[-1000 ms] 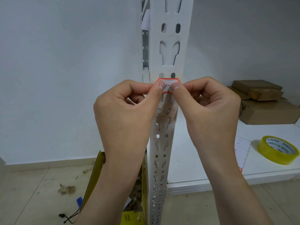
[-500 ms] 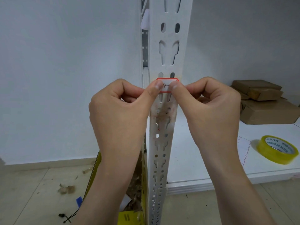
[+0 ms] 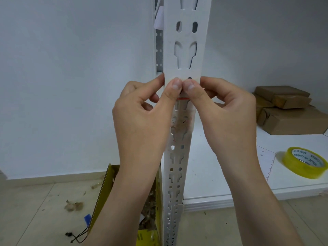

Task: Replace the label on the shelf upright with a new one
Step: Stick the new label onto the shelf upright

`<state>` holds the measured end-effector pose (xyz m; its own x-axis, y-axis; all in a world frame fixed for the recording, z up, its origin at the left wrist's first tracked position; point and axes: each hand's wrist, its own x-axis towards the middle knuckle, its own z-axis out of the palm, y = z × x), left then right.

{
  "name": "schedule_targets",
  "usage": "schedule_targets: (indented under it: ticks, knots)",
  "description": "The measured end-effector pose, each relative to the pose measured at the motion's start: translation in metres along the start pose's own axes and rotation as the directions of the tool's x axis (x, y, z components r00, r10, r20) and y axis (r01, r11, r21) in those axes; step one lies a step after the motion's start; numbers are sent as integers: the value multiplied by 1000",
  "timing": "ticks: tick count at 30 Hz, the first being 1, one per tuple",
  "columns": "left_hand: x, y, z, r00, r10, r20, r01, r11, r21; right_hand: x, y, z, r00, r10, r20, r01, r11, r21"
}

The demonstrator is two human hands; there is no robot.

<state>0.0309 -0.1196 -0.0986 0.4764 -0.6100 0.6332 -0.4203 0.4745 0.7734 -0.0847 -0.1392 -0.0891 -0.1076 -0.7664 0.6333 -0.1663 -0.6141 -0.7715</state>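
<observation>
A white perforated shelf upright [image 3: 185,38] runs down the middle of the view. A red-bordered white label [image 3: 183,98] lies on its front face, almost fully hidden by my thumbs; only its lower red edge shows. My left hand [image 3: 142,118] and my right hand [image 3: 223,114] meet at the upright, both thumbs side by side and pressing on the label, fingers curled behind the upright's edges. Below the label the upright carries a patch of brownish residue [image 3: 181,122].
A roll of yellow tape [image 3: 304,162] and a sheet of label backing [image 3: 266,157] lie on the white shelf board [image 3: 213,174] at right. Brown cardboard boxes [image 3: 287,110] stand behind. A yellow box of scraps [image 3: 106,196] stands on the floor at left.
Both thumbs have slid up over the label, covering its top and written face. The hands stay at the upright.
</observation>
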Motion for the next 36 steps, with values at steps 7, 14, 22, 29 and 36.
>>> schedule_targets:
  ticks: [7,14,22,29,36]
  knots:
    - [0,-3,0,999,50,3,-50,999,-1,2,4,-1,1000,23,18,-25,997,79]
    - [0,-6,-1,996,88,22,-87,996,-13,4,8,-9,997,29,70,-40,987,155]
    - [-1,-13,-6,983,154,104,-159,986,44,6,12,-16,986,-74,150,60,994,96]
    - [0,-13,-10,971,174,164,-192,977,98,4,10,-16,985,-53,163,39,995,92]
    - [1,-12,-11,974,154,164,-178,974,143,-1,10,-9,994,-59,91,52,996,75]
